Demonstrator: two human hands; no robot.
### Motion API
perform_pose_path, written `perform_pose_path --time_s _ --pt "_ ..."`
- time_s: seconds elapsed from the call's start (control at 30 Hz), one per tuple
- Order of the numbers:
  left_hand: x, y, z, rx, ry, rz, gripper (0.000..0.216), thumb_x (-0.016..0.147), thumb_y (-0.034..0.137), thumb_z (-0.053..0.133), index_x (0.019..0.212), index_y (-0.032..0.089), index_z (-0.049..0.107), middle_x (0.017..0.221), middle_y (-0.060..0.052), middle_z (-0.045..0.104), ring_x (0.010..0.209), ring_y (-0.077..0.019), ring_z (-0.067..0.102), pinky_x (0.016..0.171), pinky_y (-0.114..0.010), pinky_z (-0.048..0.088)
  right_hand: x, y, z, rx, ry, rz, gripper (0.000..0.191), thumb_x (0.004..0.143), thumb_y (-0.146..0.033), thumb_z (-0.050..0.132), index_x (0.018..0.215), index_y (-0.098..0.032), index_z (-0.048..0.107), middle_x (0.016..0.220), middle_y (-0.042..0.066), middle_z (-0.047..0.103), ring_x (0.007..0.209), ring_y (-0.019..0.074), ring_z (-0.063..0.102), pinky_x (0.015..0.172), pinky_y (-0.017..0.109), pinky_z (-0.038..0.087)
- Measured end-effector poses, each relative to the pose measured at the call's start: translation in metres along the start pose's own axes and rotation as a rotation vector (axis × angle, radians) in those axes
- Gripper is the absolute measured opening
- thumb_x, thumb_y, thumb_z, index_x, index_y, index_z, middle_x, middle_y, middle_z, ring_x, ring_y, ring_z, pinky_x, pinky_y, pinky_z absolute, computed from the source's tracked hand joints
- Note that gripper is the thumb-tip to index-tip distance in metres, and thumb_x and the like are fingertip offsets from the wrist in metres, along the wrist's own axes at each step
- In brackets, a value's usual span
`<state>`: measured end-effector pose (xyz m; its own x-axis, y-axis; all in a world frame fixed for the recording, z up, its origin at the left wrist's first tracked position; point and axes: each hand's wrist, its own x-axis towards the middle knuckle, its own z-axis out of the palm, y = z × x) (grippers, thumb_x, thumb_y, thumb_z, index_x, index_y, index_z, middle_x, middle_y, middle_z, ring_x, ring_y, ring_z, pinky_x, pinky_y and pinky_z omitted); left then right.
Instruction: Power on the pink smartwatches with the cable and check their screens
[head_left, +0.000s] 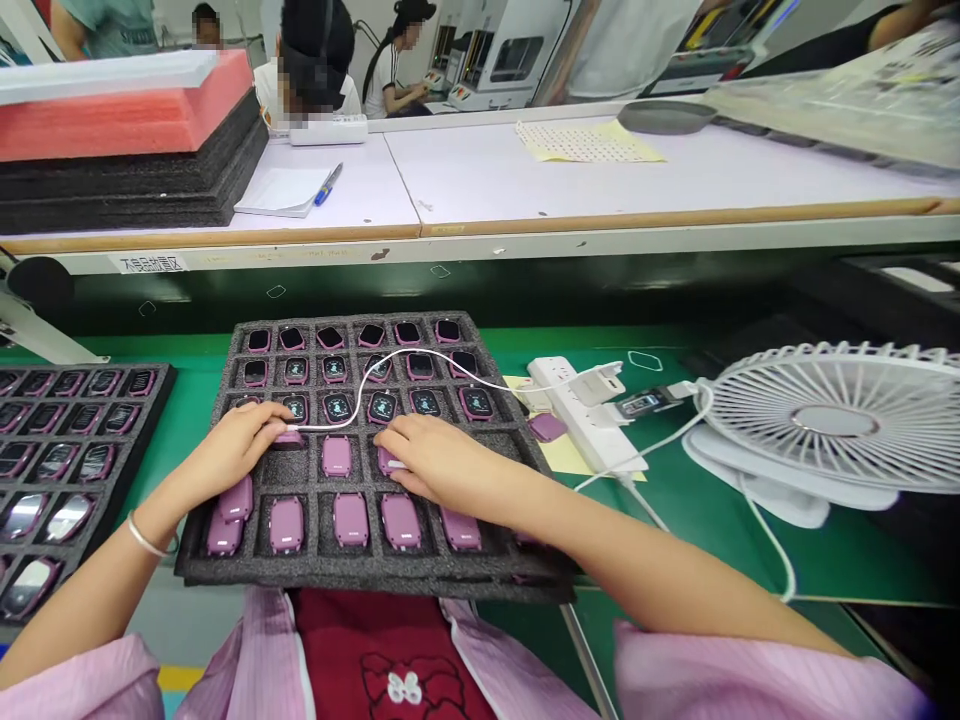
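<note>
Nearest the viewer, pink sleeves and a dark red garment are seen below the hands. Both hands are laid on a black foam tray with square compartments, which rests on the green desk. The left hand is curled, its fingertips pressed on a small pink watch body lying face down, where the end of a thin white cable is met. A silver bangle is worn on that wrist. The right hand is held flat with fingers loosely together, resting on another pink watch body in the same row; whether it is pinched cannot be told. Beyond the hands, rows of watches with lit screens are seen. Right of the right hand lie a white power strip and a white round desk fan. Left of the left hand, a second black tray of watches is placed.
</note>
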<state>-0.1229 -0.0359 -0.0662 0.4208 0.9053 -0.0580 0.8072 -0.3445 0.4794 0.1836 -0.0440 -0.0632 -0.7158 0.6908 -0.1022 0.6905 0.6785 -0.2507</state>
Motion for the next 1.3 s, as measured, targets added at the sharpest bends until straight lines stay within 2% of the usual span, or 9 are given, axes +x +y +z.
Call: perform_pose_path --time_s 0.17,0.27,0.47,0.6,0.73,0.87,1.07,1.17,1.3 --pt "0.004 0.004 0.003 -0.039 -0.019 -0.077 0.049 0.1 0.047 0.03 0.106 0.02 0.07 0.114 -0.01 0.076 0.109 -0.0303 0.067 0.1 -0.048 0.048 0.004 0.03 -0.008 0.533 -0.012 0.048 0.029 0.102 -0.031 0.046 0.122 -0.014 0.059 0.102 0.011 0.076 0.092 0.0231 0.072 0.081 0.034 0.053" --pt "-0.002 0.007 0.003 -0.041 -0.073 -0.052 0.051 0.101 0.048 0.029 0.108 0.022 0.072 0.116 -0.008 0.077 0.108 -0.0299 0.068 0.102 -0.049 0.046 0.004 0.039 -0.004 0.642 -0.073 -0.001 0.036 0.102 -0.036 0.044 0.123 -0.013 0.061 0.104 0.011 0.077 0.094 0.022 0.072 0.085 0.034 0.054" --pt "-0.017 0.007 -0.001 -0.013 -0.174 0.035 0.051 0.103 0.054 0.032 0.118 0.027 0.073 0.119 -0.005 0.077 0.111 -0.0267 0.068 0.104 -0.043 0.046 0.002 0.031 0.003 0.55 -0.065 -0.059 0.04 0.105 -0.035 0.039 0.124 -0.018 0.07 0.128 0.01 0.073 0.118 0.0234 0.068 0.106 0.037 0.049" --pt "-0.016 0.005 -0.005 0.028 -0.2 0.054 0.048 0.104 0.048 0.034 0.121 0.026 0.072 0.121 -0.007 0.076 0.111 -0.0267 0.068 0.104 -0.045 0.046 0.003 0.029 0.003 0.502 -0.043 -0.051 0.042 0.106 -0.031 0.037 0.127 -0.016 0.07 0.13 0.01 0.072 0.12 0.0232 0.068 0.107 0.039 0.05" --pt "-0.009 0.0 -0.007 -0.002 -0.244 0.109 0.049 0.105 0.047 0.031 0.114 0.026 0.075 0.119 -0.006 0.077 0.106 -0.0244 0.07 0.101 -0.042 0.048 0.002 0.03 0.003 0.503 -0.026 -0.069 0.04 0.107 -0.032 0.039 0.125 -0.019 0.071 0.131 0.009 0.072 0.12 0.022 0.068 0.107 0.039 0.05" --pt "-0.003 -0.002 -0.008 0.02 -0.252 0.064 0.045 0.102 0.048 0.036 0.109 0.026 0.075 0.117 -0.005 0.077 0.108 -0.0253 0.07 0.1 -0.04 0.048 0.002 0.029 0.005 0.491 -0.012 -0.058 0.038 0.106 -0.029 0.041 0.126 -0.018 0.071 0.13 0.01 0.073 0.12 0.0228 0.069 0.107 0.041 0.051" --pt "-0.012 0.015 -0.009 -0.014 -0.071 -0.095 0.038 0.097 0.053 0.048 0.091 0.024 0.071 0.087 0.0 0.078 0.074 -0.0205 0.068 0.085 -0.035 0.047 0.002 0.026 0.005 0.48 0.0 -0.057 0.037 0.105 -0.026 0.041 0.124 -0.018 0.071 0.129 0.009 0.073 0.119 0.0223 0.069 0.105 0.039 0.052" --pt "-0.029 0.027 -0.004 0.018 0.003 -0.009 0.034 0.098 0.05 0.049 0.091 0.026 0.071 0.088 0.001 0.078 0.079 -0.021 0.068 0.092 -0.04 0.041 0.002 0.026 0.005 0.47 -0.005 -0.059 0.038 0.106 -0.026 0.04 0.126 -0.017 0.071 0.131 0.009 0.072 0.12 0.0221 0.068 0.106 0.039 0.051" --pt "-0.048 0.037 0.008 0.061 -0.01 0.162 0.024 0.101 0.037 0.05 0.094 0.027 0.071 0.088 0.002 0.077 0.083 -0.019 0.068 0.094 -0.041 0.039 0.001 0.025 0.006 0.457 0.007 -0.06 0.038 0.106 -0.027 0.04 0.125 -0.019 0.072 0.13 0.008 0.073 0.119 0.022 0.069 0.105 0.038 0.052"
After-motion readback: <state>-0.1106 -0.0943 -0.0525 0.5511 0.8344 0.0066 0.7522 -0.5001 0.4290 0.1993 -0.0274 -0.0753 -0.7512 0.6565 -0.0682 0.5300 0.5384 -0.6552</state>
